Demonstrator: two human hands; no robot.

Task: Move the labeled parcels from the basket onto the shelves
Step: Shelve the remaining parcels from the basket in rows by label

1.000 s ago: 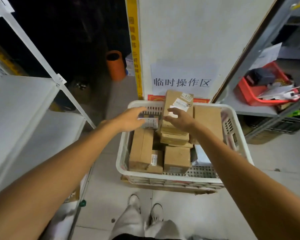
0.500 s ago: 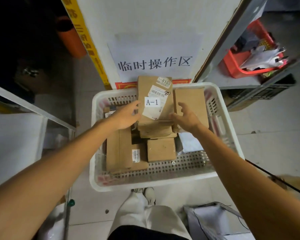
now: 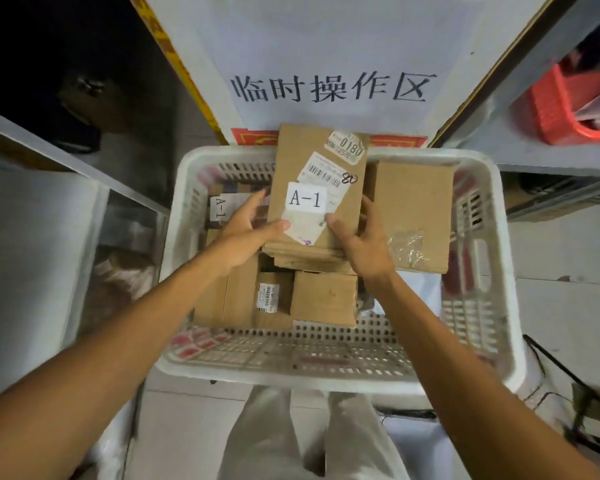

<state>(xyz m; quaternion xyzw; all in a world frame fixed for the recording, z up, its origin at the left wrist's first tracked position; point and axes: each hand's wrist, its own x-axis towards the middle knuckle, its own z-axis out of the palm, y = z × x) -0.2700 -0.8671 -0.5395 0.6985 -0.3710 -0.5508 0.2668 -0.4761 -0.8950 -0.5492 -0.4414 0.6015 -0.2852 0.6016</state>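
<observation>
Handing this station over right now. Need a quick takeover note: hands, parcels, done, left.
Left hand: grips the near left edge of the A-1 parcel, thumb on top.
Right hand: grips its near right edge.
Parcels: that one sits on top of a stack of flat boxes in the white basket. A second A-1 parcel lies at the basket's left, a plain box at its right, small boxes at the near side.
Done: top parcel gripped, not yet out of the basket.
Left: carry it to the shelves, then the rest.
</observation>
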